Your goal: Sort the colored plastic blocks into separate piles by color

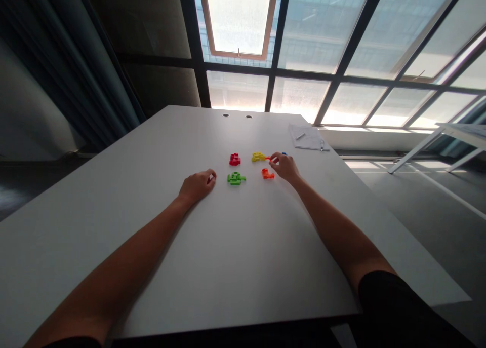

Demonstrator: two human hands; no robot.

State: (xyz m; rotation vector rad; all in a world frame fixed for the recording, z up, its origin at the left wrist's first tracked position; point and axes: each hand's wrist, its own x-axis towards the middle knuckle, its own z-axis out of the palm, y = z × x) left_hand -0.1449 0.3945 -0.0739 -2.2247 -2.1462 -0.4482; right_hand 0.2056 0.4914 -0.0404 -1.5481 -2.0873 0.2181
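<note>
My right hand [285, 167] reaches over the table with thumb and fingers pinched on a small orange plastic piece [268, 158]. That piece lies against the right end of a yellow plastic cluster [258, 156]; I cannot tell whether they are joined. Part of a blue piece [284, 154] shows behind my knuckles. Just below the fingers is an orange cluster [267, 174]. My left hand [196, 186] rests on the tabletop, fingers curled in, nothing visible in them. To its right sit a green cluster [236, 179] and, farther back, a red cluster [235, 159].
The white table [212, 267] spreads out under both arms. Sheets of paper [309, 137] with a pen lie near its right edge. Two round cable holes are at the far edge. Windows [239, 21] stand behind, a curtain [72, 59] left, another table [461, 130] right.
</note>
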